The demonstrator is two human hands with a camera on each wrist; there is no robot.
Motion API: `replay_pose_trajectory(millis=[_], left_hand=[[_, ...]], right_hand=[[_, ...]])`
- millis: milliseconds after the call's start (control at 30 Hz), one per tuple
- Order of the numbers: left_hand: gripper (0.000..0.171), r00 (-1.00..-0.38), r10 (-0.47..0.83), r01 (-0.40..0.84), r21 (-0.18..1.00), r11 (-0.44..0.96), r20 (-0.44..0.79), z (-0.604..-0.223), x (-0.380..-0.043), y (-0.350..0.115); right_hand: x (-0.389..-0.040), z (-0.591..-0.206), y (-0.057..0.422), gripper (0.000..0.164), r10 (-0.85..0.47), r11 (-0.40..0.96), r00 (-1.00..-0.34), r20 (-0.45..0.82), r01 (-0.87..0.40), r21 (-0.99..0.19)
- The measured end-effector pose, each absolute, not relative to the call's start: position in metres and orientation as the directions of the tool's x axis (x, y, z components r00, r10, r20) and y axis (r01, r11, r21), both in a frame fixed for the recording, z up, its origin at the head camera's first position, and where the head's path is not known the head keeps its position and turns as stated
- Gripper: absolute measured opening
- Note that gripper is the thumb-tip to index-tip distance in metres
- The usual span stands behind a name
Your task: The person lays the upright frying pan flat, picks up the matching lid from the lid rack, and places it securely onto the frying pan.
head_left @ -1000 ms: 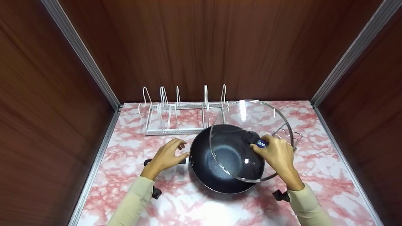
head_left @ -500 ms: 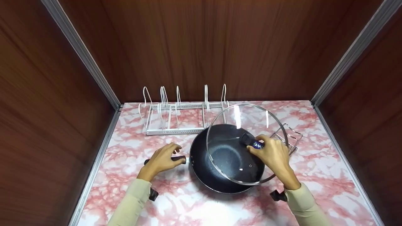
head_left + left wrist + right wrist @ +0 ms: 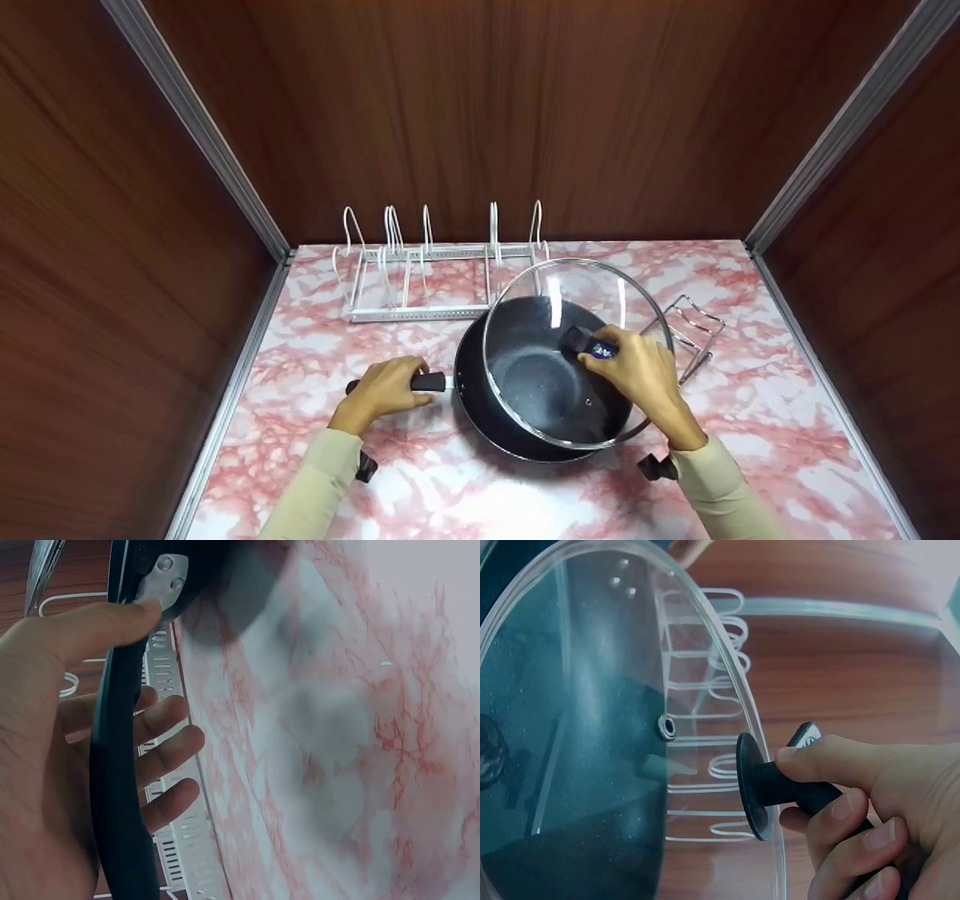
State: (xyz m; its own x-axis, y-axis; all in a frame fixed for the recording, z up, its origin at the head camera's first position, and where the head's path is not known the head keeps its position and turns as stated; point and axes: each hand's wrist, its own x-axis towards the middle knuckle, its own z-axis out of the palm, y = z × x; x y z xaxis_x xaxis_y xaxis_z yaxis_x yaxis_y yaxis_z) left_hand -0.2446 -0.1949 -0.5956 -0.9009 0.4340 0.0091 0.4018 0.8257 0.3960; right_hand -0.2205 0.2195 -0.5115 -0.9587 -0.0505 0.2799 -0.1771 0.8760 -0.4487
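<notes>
A black wok (image 3: 474, 397) sits on the table, its long black handle (image 3: 428, 382) pointing left. The left hand (image 3: 386, 388) holds that handle; in the left wrist view the thumb lies across it near the metal bracket (image 3: 169, 581), with the fingers curled round the other side. Over the wok, offset to the right, a round glass lid (image 3: 592, 292) with a metal rim hangs tilted. Its black knob (image 3: 765, 784) is gripped by the right hand (image 3: 637, 367), thumb on top and fingers wrapped beneath. The wok's interior shows through the glass.
Behind the wok stands a white wire rack (image 3: 420, 313) with several upright loops. A small chrome wire stand (image 3: 694, 330) is at the right, partly behind the lid. Dark wood panels (image 3: 480, 112) enclose the pink marbled tabletop (image 3: 757, 360) at the back and sides.
The lid has moved left and down over the wok with the right hand. The left hand has settled from hovering above the wok handle to holding it. The wok stays in place.
</notes>
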Motion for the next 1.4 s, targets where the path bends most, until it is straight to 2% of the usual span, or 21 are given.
replay_pose_trajectory(millis=[200, 533, 1400], left_hand=[[0.028, -0.900, 0.435, 0.404, 0.343, 0.848, -0.017, -0.598, -0.246, -0.193], [0.026, -0.903, 0.429, 0.422, 0.264, 0.867, 0.034, -0.607, -0.248, -0.196], [0.023, -0.907, 0.414, 0.421, 0.243, 0.874, 0.080, -0.609, -0.246, -0.193]], right_hand=[[-0.222, -0.515, 0.215, 0.033, -0.056, 0.875, -0.965, 0.258, -0.171, -0.453], [-0.224, -0.518, 0.209, 0.034, -0.096, 0.863, -0.969, 0.228, -0.196, -0.467], [-0.230, -0.520, 0.196, 0.040, -0.110, 0.851, -0.986, 0.125, -0.158, -0.500]])
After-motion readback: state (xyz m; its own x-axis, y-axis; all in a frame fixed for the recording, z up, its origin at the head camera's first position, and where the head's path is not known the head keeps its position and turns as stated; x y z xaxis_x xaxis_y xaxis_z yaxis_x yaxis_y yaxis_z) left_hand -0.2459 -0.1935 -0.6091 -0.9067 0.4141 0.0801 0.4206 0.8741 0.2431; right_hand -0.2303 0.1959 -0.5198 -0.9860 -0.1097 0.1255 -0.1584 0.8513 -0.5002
